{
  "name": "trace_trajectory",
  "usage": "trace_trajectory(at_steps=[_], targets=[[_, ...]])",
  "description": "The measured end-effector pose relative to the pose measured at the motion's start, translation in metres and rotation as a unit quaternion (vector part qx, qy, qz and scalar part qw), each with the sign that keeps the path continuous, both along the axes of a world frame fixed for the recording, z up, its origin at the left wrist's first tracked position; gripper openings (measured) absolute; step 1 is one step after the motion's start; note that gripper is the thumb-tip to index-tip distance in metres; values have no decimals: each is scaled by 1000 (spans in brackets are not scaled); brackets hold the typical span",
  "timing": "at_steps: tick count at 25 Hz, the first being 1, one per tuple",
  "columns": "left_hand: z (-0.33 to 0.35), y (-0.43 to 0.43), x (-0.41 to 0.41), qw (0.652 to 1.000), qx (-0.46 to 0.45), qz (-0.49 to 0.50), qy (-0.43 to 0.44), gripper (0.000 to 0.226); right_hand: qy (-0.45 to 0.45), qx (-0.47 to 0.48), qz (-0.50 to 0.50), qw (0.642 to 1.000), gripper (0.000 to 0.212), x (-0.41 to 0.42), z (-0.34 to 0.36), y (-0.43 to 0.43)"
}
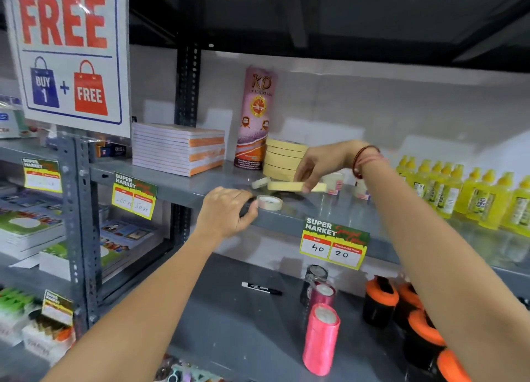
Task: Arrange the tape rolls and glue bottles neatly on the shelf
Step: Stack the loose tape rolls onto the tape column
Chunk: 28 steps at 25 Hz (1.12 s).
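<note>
On the grey shelf [183, 186], my right hand [321, 166] pinches a flat cream masking-tape roll [286, 186], held just above the shelf in front of a stack of similar rolls [282, 159]. My left hand [226, 214] grips a dark roll at the shelf's front edge, touching a thin white tape roll [269, 202] lying flat. Another small tape roll [261, 182] leans behind it. Several yellow glue bottles [459, 189] stand in rows at the right. Two small white glue bottles [334, 182] sit behind my right wrist, partly hidden.
A tall pink tape tube [255, 118] stands behind the stack, with a pile of notebooks [177, 149] to its left. Price tags [334, 242] hang on the shelf edge. Below lie a marker [261, 288], pink ribbon spools [321, 338] and orange-black rolls [381, 301].
</note>
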<state>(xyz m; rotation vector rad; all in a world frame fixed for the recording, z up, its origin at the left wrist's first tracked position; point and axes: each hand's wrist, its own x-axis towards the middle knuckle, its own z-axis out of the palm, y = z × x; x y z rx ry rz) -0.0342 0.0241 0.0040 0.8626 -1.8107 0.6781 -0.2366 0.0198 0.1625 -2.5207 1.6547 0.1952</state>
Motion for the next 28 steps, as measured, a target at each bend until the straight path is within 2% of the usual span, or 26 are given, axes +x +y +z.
trace_trajectory(at_steps=[3,6,8,11,13,15,17,19,22,28], targets=[[0,-1,0,1000,-10,2,-4,44,-13,-25,-53,998,35,-9,46,18],[-2,-4,1,1000,-22,-8,1,42,-87,-113,-64,988,36,-14,84,17],[-2,-6,1,1000,-26,-13,5,41,-91,-191,-64,975,36,-10,93,-1],[-3,-10,1,999,-34,-20,11,40,-86,-240,-103,962,41,0,73,-46],[-4,-12,0,999,-48,-19,17,39,-74,-250,-108,959,34,6,52,-76],[-5,-15,0,998,-62,-18,20,38,-61,-266,-108,956,15,11,34,-98],[-6,-18,0,997,-69,-21,21,37,-82,-274,-108,952,23,17,24,-117],[-6,-19,0,997,-71,-19,20,37,-105,-283,-102,948,23,23,17,-132],[-6,-21,0,997,-76,-20,18,37,-109,-269,-96,952,38,28,13,-148],[-5,-20,1,997,-71,-16,13,37,-138,-236,-108,956,42,26,16,-157]])
